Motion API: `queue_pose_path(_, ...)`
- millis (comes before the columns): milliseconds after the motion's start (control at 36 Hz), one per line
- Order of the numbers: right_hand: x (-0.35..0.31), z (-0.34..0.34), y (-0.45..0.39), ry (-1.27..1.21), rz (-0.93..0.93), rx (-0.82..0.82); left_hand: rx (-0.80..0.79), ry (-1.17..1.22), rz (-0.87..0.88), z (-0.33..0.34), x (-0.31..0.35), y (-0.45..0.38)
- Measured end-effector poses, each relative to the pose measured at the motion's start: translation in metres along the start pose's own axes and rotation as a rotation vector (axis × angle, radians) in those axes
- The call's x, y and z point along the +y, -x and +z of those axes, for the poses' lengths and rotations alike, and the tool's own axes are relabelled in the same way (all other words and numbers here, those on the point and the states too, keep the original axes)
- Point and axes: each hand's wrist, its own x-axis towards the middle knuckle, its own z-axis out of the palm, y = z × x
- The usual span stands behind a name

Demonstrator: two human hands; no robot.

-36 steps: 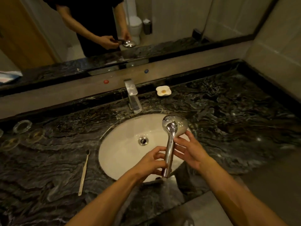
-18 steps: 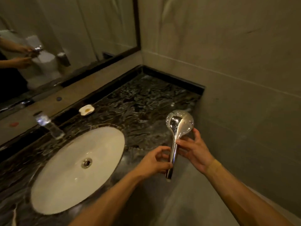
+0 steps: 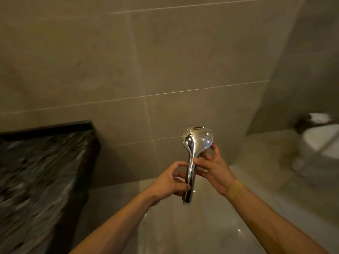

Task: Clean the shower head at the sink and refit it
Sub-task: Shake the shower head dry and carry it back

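standing upright, the shower head [image 3: 197, 142] has both hands' grip clamped on its handle: left hand [image 3: 169, 182] low, right hand [image 3: 213, 169] higher.

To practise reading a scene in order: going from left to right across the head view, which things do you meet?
Dark marble countertop → left hand → chrome shower head, held upright by both hands → right hand → white toilet, blurred at the right edge.

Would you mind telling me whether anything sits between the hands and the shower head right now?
Nothing visible does. The left hand grips the lower handle of the shower head, and the right hand holds its neck. Its fitting place is not in view.
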Motion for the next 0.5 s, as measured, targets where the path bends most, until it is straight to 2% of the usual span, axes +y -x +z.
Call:
queue_pose_path(250,-0.056,-0.149,0.08,-0.087,-0.195,0.439,-0.44,-0.124,0.007,0.147,0.047,-0.102)
queue_pose_path(500,-0.077,-0.254,0.156,-0.188,-0.333,0.88,-0.806,-0.218,0.02,0.283,0.06,-0.166)
